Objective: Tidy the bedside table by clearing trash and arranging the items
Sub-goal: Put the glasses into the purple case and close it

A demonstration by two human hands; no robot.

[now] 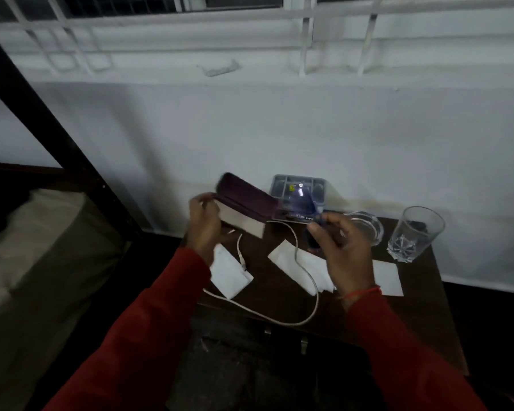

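My left hand (204, 225) grips a thick maroon book (245, 204) by its left end and holds it tilted above the back left of the dark wooden bedside table (422, 315). My right hand (343, 252) is raised over the table's middle, holding a small dark purple object (313, 237) that is too blurred to name. A white cable (306, 277) loops across the tabletop over three white paper pieces, one at the left (230, 275), one in the middle (285, 258) and one at the right (387, 277).
A drinking glass (414, 234) stands at the back right, next to a clear glass dish (368, 226). A grey packaged item (298, 192) leans against the white wall behind the table. A bed (27, 247) lies to the left.
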